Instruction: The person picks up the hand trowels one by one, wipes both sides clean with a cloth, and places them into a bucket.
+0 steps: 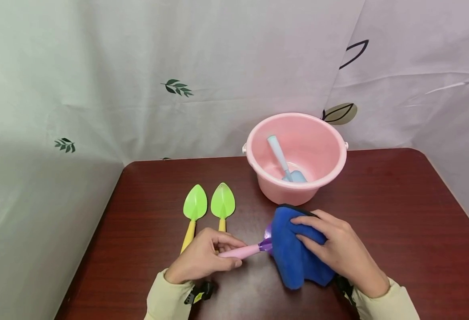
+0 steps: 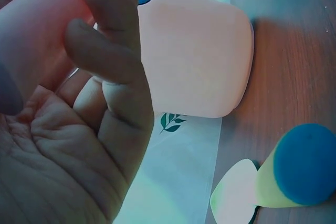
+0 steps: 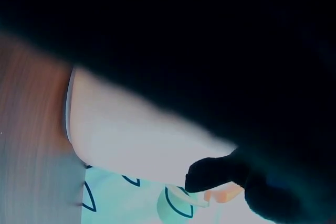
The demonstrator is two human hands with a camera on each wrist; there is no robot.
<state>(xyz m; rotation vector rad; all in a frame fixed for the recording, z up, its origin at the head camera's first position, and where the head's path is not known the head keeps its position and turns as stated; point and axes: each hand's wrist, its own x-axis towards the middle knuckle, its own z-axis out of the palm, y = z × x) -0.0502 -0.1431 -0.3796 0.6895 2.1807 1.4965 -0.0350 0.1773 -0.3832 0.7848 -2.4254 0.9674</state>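
L hand point(image 1: 202, 260) pinches pink handle of a purple trowel point(image 1: 247, 250), thumb + fingers curled round it, low over the table point(image 1: 398, 213) near front edge. R hand point(image 1: 340, 251) grips blue cloth point(image 1: 294, 253) wrapped over the trowel's blade, fingers bent over the fabric. Pink bucket point(image 1: 298, 155) just behind, w/ a light blue trowel point(image 1: 284, 162) inside. Two green trowels point(image 1: 208, 206) lie side by side left of the bucket, blades pointing away. R wrist view mostly dark.
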